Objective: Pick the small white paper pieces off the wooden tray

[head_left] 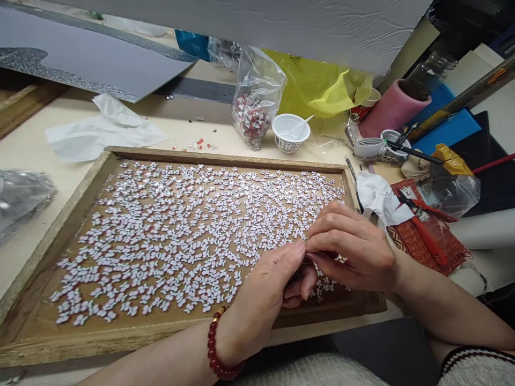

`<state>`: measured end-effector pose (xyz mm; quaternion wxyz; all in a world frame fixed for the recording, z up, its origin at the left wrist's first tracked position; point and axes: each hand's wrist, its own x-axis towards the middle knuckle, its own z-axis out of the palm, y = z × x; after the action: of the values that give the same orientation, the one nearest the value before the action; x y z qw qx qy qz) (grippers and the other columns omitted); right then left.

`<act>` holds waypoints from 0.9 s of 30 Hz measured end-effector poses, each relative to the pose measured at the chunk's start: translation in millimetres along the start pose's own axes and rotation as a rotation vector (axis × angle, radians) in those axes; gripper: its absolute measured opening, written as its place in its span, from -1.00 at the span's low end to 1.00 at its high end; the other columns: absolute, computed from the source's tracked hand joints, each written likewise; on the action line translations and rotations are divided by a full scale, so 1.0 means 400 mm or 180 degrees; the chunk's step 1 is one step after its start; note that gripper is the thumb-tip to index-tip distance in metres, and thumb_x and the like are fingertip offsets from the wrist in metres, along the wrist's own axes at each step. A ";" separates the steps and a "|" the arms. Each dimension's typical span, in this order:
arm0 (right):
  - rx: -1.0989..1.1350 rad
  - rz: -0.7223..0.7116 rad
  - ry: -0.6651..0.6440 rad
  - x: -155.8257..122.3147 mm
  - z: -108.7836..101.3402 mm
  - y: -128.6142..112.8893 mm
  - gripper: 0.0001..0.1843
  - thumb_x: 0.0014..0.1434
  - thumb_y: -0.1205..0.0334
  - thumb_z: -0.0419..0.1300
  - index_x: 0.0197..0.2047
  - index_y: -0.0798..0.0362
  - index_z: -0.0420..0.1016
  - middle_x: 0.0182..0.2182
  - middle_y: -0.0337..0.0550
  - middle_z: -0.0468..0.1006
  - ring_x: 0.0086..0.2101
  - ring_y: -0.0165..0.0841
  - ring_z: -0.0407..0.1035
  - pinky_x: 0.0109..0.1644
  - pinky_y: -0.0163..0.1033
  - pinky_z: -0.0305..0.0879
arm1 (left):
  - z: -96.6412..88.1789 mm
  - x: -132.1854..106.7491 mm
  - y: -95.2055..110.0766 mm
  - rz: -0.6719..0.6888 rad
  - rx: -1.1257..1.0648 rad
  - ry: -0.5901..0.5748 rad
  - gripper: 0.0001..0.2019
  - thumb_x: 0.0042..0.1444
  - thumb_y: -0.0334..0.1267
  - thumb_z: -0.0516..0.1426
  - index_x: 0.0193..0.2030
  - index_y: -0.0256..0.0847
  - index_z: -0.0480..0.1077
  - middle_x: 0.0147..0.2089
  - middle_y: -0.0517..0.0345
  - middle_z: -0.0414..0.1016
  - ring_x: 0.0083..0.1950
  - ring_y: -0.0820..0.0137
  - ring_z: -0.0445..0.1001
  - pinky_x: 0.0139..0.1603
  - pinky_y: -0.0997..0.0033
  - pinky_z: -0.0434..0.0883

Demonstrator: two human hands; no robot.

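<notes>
A shallow wooden tray (72, 214) lies in front of me, its floor strewn with several small pale pink pieces (181, 236). My left hand (261, 300), with a red bead bracelet (215, 348) on the wrist, hovers over the tray's near right corner, fingers curled and thumb pinched. My right hand (350, 249) meets it fingertip to fingertip, also in a pinch. Whatever the two pinches hold between them is too small to make out.
Behind the tray stand a clear bag of red and white pieces (255, 107), a white cup with a spoon (290, 131) and a yellow bag (322, 88). White paper (100, 131) lies at left. Red-handled pliers (426, 236) rest on red cloth at right.
</notes>
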<state>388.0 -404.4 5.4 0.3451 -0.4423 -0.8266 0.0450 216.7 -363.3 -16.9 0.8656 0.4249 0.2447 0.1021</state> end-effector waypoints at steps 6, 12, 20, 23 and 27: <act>0.0052 0.0023 0.0034 0.002 0.002 0.001 -0.90 0.13 0.48 0.13 -0.29 0.11 0.36 -0.42 -0.10 0.49 -0.37 -0.39 0.30 -0.29 -0.22 0.34 | 0.001 0.002 -0.001 0.0011 -0.0256 0.0015 -0.57 0.31 -0.06 -0.04 -0.55 -0.22 0.21 -0.56 0.30 0.10 -0.55 0.53 -0.05 -0.57 0.48 -0.05; 0.0087 0.0041 0.0046 0.002 0.002 0.003 -0.89 0.14 0.47 0.11 -0.29 0.08 0.34 -0.41 -0.14 0.47 -0.36 -0.40 0.31 -0.27 -0.22 0.35 | 0.003 0.005 -0.002 -0.0085 -0.0478 0.0219 -0.66 0.25 -0.05 0.07 -0.46 -0.22 0.22 -0.55 0.34 0.10 -0.55 0.57 -0.07 -0.59 0.56 -0.07; 0.0032 0.0011 0.0149 -0.001 0.003 0.005 -0.88 0.10 0.47 0.15 -0.30 0.08 0.35 -0.43 -0.13 0.47 -0.37 -0.39 0.31 -0.28 -0.22 0.35 | 0.003 0.005 0.001 -0.0078 -0.0661 0.0474 -0.75 0.16 -0.07 0.19 -0.34 -0.20 0.29 -0.55 0.39 0.06 -0.55 0.60 -0.07 -0.60 0.62 -0.04; 0.0013 0.0025 0.0129 0.001 0.002 0.005 -0.89 0.12 0.47 0.13 -0.31 0.08 0.35 -0.43 -0.15 0.47 -0.37 -0.39 0.31 -0.27 -0.22 0.35 | 0.003 0.005 0.003 -0.0086 -0.0665 0.0464 -0.73 0.16 -0.08 0.19 -0.36 -0.21 0.27 -0.56 0.40 0.03 -0.56 0.59 -0.09 -0.60 0.62 -0.04; 0.0061 0.0055 0.0083 0.002 0.001 0.006 -0.91 0.15 0.45 0.13 -0.29 0.08 0.36 -0.42 -0.15 0.47 -0.36 -0.39 0.33 -0.25 -0.22 0.35 | 0.002 0.005 0.005 -0.0041 -0.0709 0.0468 -0.74 0.17 -0.09 0.18 -0.37 -0.20 0.26 -0.55 0.40 0.02 -0.55 0.59 -0.10 -0.60 0.62 -0.04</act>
<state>389.2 -402.1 4.6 0.3597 -0.4466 -0.8177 0.0502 218.9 -361.8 -15.7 0.8877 0.3159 0.2974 0.1540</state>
